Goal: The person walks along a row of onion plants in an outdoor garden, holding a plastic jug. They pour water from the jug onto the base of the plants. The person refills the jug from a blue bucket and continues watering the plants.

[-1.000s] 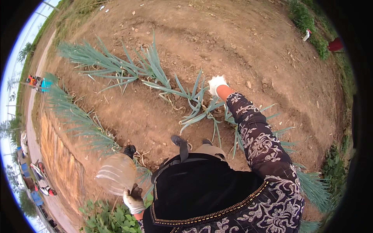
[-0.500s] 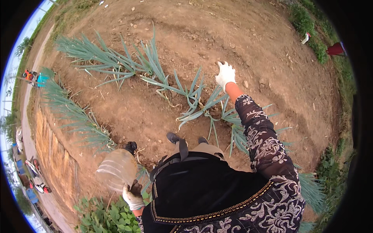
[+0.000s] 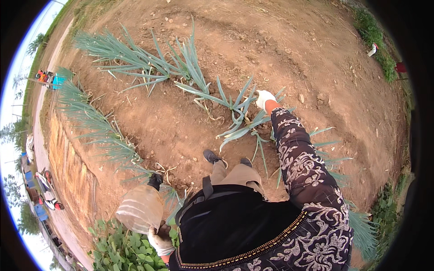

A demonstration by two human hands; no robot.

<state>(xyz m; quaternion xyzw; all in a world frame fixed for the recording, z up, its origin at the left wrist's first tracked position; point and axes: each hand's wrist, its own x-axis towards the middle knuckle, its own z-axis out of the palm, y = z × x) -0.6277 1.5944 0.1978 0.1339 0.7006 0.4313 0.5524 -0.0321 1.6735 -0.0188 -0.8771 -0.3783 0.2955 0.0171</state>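
My left hand (image 3: 161, 240), in a white glove with a dark palm, grips the near rim of a translucent, whitish ribbed plastic container (image 3: 140, 208). The container's inside cannot be seen. Against its far edge shows a small black thing (image 3: 155, 180) whose kind I cannot make out. My right arm reaches forward, and the white-gloved right hand (image 3: 264, 100) is low beside the leaves of a green onion plant (image 3: 235, 106). Its fingers are curled, their tips mostly hidden; whatever they hold does not show.
A second row of green onions (image 3: 97, 124) runs along the left. My shoes (image 3: 210, 156) stand on bare brown soil between the rows. Broad-leaved plants (image 3: 124, 248) grow close by at lower left. Farther left are a road (image 3: 40, 122) and a parked motorcycle (image 3: 48, 189).
My right hand has come down and slightly nearer to the onion leaves, its fingers going from spread to curled. The view has shifted a little; the left hand still grips the container.
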